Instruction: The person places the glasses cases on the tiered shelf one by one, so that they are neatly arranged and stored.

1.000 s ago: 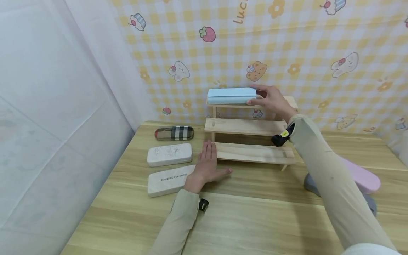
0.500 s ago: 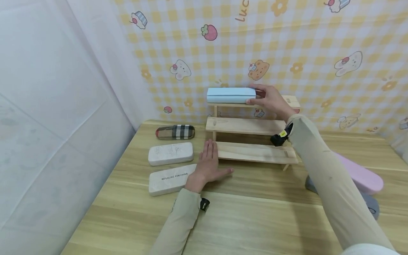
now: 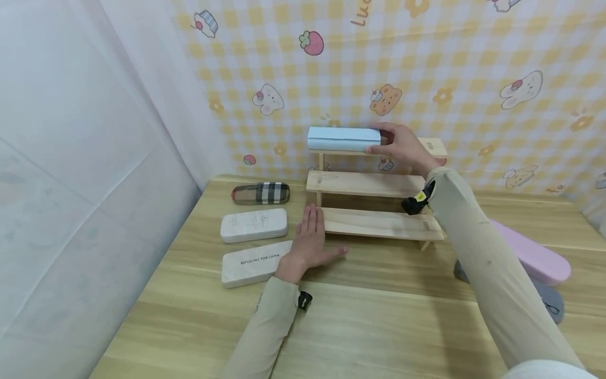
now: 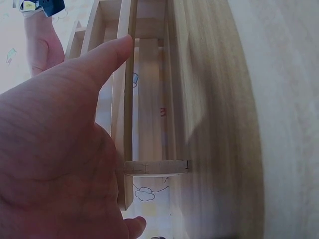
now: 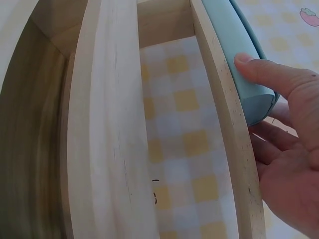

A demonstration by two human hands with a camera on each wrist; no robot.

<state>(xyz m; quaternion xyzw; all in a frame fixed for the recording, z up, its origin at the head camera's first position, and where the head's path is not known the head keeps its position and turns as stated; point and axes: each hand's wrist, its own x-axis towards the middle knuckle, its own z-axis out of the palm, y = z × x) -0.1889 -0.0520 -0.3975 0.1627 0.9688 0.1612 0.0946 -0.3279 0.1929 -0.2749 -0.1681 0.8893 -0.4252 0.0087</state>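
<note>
A light blue glasses case (image 3: 343,139) lies lengthwise on the top tier of a three-step wooden rack (image 3: 364,183), at its left end. My right hand (image 3: 400,145) holds the case by its right end. In the right wrist view the thumb (image 5: 249,67) presses the front face of the blue case (image 5: 232,35), while the other fingers are behind and below, partly hidden. My left hand (image 3: 309,245) lies with straight fingers against the left end of the rack's lowest step. From the left wrist, that hand (image 4: 60,144) shows its thumb stretched along the step's front edge.
Left of the rack, a plaid case (image 3: 260,193), a white case with drawings (image 3: 253,225) and a white lettered case (image 3: 251,263) lie in a column. A pink case (image 3: 535,255) and a grey case (image 3: 549,301) sit right, partly behind my right arm. Patterned cloth (image 3: 331,79) hangs behind.
The blue case has slid very slightly left along the top tier with my right hand. My left hand stays at the lowest step. The head view has tilted a little.
</note>
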